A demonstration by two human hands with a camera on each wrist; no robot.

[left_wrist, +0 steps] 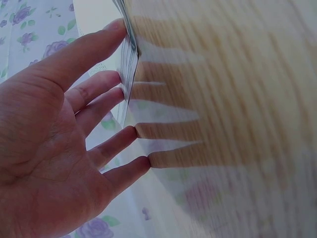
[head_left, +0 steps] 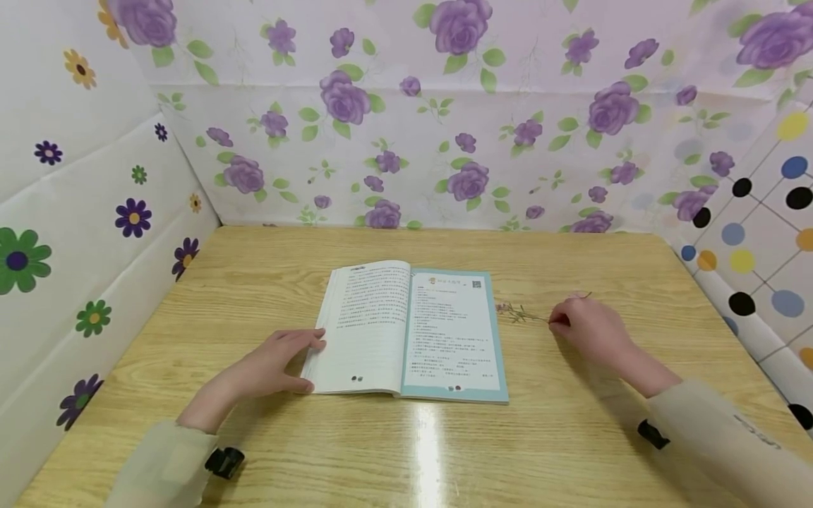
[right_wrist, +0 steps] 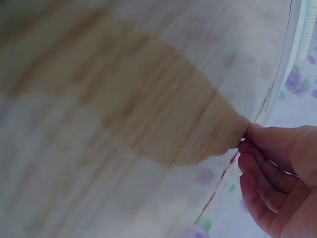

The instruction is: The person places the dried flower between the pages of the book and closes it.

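An open book lies on the table, with printed text on both pages and a pale blue border on the right one. My left hand rests at its left edge. In the left wrist view, the thumb and fingertips meet the page edges, and the fingers are spread and nearly straight. To the right of the book, my right hand pinches the thin stem of a small dried flower sprig between thumb and index finger. The sprig's purplish flower end points at the book's right edge.
The wooden table has a glossy top with a bright reflection near the front. Behind it stands a wall covering with purple roses. Patterned side panels close off the left and right, one with daisies, the other with coloured dots.
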